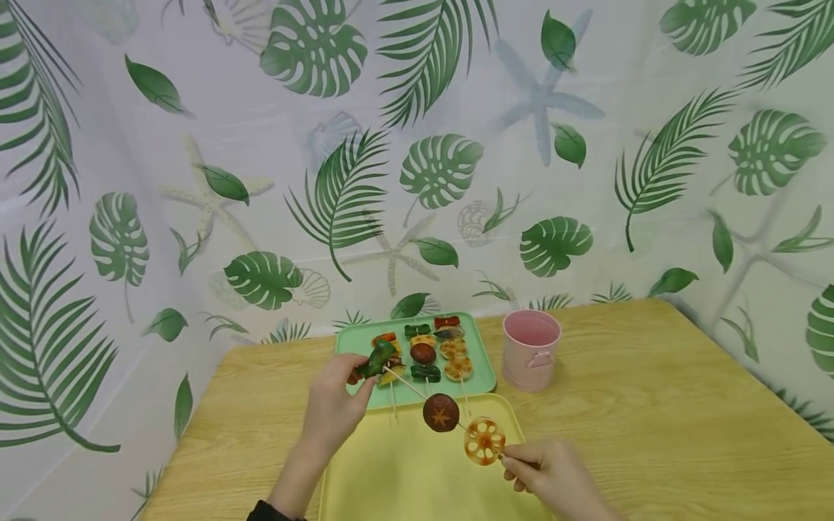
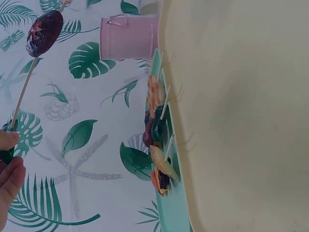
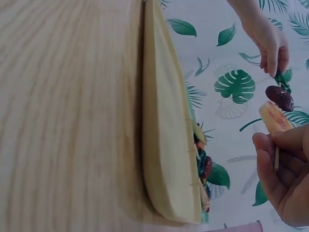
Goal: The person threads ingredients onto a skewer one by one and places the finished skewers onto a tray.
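Observation:
A wooden skewer point(image 1: 407, 383) slants between my two hands above the yellow tray point(image 1: 397, 477). Along it sit a dark brown mushroom cap point(image 1: 441, 413) with a star-shaped cut and a browned lotus root slice point(image 1: 484, 441). My left hand point(image 1: 334, 401) pinches a glossy green pepper piece point(image 1: 376, 359) at the upper end. At the lower end my right hand point(image 1: 554, 470) pinches the stick beside the lotus slice. In the right wrist view the stick's bare tip point(image 3: 276, 159) pokes out below the right fingers point(image 3: 263, 145).
Behind the yellow tray lies a green tray point(image 1: 483, 362) bearing several loaded skewers, their sticks pointing toward me. A pink bucket point(image 1: 529, 365) stands to its right on the wooden table point(image 1: 625, 412). A leaf-patterned cloth point(image 1: 456, 239) hangs behind the table.

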A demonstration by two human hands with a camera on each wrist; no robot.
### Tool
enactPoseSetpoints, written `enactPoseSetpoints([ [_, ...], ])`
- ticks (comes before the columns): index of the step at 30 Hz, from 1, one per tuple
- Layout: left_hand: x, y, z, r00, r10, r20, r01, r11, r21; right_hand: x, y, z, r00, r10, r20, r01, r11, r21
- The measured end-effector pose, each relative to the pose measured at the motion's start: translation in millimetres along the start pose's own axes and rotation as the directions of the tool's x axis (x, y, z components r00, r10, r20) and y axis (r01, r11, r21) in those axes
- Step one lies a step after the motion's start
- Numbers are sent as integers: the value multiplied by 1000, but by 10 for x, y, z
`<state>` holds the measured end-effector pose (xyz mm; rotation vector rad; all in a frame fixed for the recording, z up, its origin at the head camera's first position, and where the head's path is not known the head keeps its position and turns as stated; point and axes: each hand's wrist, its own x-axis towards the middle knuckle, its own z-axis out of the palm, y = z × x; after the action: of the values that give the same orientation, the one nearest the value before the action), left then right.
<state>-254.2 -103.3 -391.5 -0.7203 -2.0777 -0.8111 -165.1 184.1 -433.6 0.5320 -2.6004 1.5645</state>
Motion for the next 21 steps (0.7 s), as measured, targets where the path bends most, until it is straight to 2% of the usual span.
enactPoseSetpoints([
  [2, -16, 15, 17, 999, 33, -13, -33, 999, 31, 0, 63, 38, 1000, 28, 3, -28, 1000, 5],
  [4, -20, 27, 29, 999, 40, -19, -39, 998, 54, -4, 113, 85, 999, 28, -31, -28, 1000, -4],
  [6, -15, 37, 38, 999, 40, -20, -39, 997, 66, -9, 153, 132, 996, 9, -86, -10, 1000, -17],
  [8, -7, 41, 43, 999, 44, -24, -43, 997, 60, -8, 190, 175, 988, -53, -147, 47, 998, -46],
  [11, 14, 52, 45, 997, 66, -28, -66, 998, 25, -2, 248, 227, 956, -169, -241, 149, 984, -100],
  [14, 32, 64, 49, 994, 108, -34, -108, 994, 2, 2, 314, 268, 898, -291, -330, 248, 954, -166],
  [17, 38, 68, 62, 989, 142, -42, -142, 990, 2, 8, 371, 294, 847, -366, -385, 307, 929, -206],
  [19, 41, 68, 70, 987, 156, -47, -157, 988, 0, 17, 392, 304, 838, -375, -396, 321, 926, -197],
  [21, 46, 74, 73, 985, 164, -54, -165, 986, -8, 28, 400, 312, 845, -355, -400, 318, 935, -158],
])
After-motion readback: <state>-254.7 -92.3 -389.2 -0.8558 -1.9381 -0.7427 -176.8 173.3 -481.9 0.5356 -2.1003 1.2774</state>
